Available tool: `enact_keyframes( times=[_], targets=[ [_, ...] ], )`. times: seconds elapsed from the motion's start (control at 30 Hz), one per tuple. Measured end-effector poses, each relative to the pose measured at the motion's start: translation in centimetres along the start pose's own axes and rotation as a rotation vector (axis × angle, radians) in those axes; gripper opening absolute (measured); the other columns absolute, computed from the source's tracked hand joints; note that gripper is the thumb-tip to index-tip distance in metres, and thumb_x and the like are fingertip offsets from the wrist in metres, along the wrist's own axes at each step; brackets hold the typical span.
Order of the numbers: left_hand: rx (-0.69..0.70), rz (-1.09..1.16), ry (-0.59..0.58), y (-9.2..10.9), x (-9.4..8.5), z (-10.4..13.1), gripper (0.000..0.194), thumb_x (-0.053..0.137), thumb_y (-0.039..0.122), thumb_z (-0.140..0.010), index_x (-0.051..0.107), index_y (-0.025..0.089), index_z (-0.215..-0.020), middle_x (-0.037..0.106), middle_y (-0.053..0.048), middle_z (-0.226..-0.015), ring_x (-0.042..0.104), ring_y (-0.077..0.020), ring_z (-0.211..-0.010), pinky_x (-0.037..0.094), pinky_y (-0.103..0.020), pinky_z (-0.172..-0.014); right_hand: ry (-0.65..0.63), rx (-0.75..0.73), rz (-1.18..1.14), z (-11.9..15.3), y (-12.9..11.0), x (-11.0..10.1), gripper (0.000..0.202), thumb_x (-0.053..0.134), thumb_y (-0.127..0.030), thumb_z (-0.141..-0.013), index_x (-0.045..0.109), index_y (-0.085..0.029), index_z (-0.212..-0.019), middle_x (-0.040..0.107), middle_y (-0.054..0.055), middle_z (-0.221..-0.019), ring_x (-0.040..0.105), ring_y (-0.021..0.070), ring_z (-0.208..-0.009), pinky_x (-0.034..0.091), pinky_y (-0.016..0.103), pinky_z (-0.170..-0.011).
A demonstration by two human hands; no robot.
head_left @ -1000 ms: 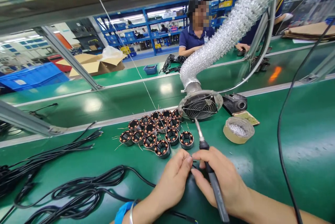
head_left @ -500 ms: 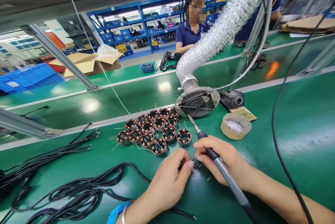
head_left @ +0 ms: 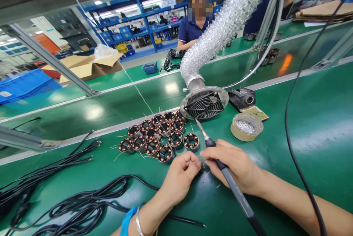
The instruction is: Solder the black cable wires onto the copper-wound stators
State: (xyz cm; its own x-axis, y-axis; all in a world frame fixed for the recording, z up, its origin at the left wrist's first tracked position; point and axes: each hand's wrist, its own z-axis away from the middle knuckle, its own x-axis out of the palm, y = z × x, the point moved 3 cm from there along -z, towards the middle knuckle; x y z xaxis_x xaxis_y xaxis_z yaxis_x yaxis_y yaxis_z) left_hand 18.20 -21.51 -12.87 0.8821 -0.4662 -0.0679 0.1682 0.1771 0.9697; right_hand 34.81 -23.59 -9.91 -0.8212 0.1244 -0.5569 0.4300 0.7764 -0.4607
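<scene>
Head view: soldering iron point(head_left: 234, 186) is gripped in R hand point(head_left: 242, 168), fingers closed rd it, tip nr fan grille point(head_left: 206, 107). Thin lead point(head_left: 203, 163), mostly hidden, is pinched by L hand point(head_left: 180, 177), btwn hands. Coil rings point(head_left: 157, 134) are grouped just beyond, on bench point(head_left: 275, 155).

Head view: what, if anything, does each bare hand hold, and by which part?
The right hand holds a grey, metal-tipped soldering iron by its black front grip. What the left hand pinches cannot be told.
</scene>
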Motion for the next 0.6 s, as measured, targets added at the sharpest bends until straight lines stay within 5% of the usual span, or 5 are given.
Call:
enact_keyframes(
  times=[0.13, 0.33, 0.6],
  targets=[
    [0.013, -0.083, 0.077, -0.1, -0.3, -0.5, 0.023, 0.056, 0.037, -0.081, 0.053, 0.017, -0.069, 0.039, 0.005, -0.059, 0.032, -0.0108, -0.057, 0.026, -0.023, -0.054, 0.089, 0.120, 0.039, 0.0, 0.1, -1.3, 0.029, 0.054, -0.005, -0.088, 0.055, -0.021, -0.112, 0.068, 0.002, -0.089, 0.056, 0.0150, -0.072, 0.049, 0.026, -0.064],
    [0.029, -0.100, 0.091, 0.0, -0.1, -0.5, 0.020, 0.054, 0.034, -0.081, 0.052, 0.018, -0.069, 0.038, 0.006, -0.058, 0.031, -0.0107, -0.057, 0.026, -0.023, -0.054, -0.023, 0.148, 0.034, 0.2, 0.7, -0.6, 0.029, 0.053, -0.009, -0.084, 0.055, -0.020, -0.111, 0.068, 0.004, -0.092, 0.058, 0.0171, -0.076, 0.053, 0.030, -0.067],
    [0.056, -0.115, 0.102, 0.6, 0.7, -0.4, 0.023, 0.054, 0.036, -0.082, 0.052, 0.018, -0.067, 0.040, 0.005, -0.059, 0.034, -0.0111, -0.056, 0.028, -0.023, -0.054, 0.126, 0.281, -0.029, 1.3, -1.3, -3.4, 0.034, 0.053, -0.018, -0.094, 0.058, -0.026, -0.127, 0.069, 0.003, -0.088, 0.064, 0.0160, -0.074, 0.053, 0.028, -0.066]
  ],
)
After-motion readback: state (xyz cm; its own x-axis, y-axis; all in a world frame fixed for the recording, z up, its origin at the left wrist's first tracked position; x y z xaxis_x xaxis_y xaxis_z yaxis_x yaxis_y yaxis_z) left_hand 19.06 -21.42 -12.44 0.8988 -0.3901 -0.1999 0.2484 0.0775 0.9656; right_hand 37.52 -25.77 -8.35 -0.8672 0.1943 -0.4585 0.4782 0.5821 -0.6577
